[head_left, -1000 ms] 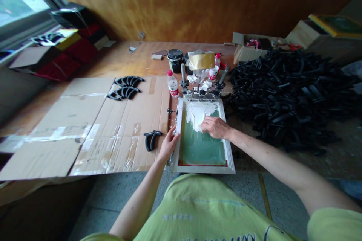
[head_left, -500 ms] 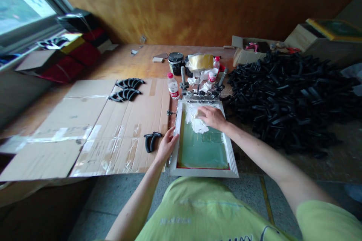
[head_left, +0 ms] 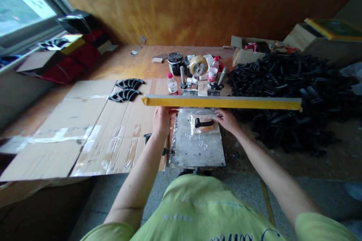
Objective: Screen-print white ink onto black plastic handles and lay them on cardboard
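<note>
The screen-printing frame is raised and seen edge-on, its yellow front edge crossing above both hands. Below it lies a grey metal base plate. A black curved handle rests in a pale, tape-covered holder on the plate. My left hand is at the plate's left side, fingers stretched to the right and partly hidden by the frame. My right hand reaches in from the right, fingertips beside the holder and apart from each other. Nothing shows in either hand.
Several black handles lie in rows on flattened cardboard to the left. A big heap of black handles covers the right. Behind the plate stand a tape roll, a paint tub and a red-capped bottle.
The frame has swung up from the plate, baring the handle beneath. My right hand has left the white ink on the screen; my left hand has moved forward from the frame's side.
</note>
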### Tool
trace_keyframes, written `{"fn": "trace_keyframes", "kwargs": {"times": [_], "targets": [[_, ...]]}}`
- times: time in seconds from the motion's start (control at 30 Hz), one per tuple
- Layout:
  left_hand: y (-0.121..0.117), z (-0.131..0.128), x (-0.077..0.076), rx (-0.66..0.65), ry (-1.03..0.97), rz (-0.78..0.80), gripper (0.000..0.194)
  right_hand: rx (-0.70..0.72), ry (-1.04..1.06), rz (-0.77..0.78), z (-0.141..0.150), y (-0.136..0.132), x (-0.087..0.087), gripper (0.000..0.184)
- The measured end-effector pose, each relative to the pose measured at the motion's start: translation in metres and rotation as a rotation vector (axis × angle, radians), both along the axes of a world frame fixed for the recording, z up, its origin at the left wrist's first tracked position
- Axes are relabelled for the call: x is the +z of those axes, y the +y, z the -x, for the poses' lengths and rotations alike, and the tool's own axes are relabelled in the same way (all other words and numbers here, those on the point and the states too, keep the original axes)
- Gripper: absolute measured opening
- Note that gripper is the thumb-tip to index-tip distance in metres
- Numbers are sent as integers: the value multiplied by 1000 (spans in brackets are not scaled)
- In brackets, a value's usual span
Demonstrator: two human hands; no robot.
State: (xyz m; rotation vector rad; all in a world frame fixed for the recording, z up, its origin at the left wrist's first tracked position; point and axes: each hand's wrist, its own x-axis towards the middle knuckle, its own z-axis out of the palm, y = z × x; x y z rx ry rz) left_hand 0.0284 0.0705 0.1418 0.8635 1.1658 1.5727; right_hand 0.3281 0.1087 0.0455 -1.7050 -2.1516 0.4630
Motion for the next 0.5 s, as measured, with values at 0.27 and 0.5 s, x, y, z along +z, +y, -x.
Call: {"fn": "trace_keyframes", "kwargs": {"times": [0.27,0.5], "targets": [[-83,-63,-81,-427,-165,615,59,233,-58,-133,83,-78,3,15],[-100,46,-123,-155,317,659,58,138,-115,-123,17,-52,-13,27]]}}
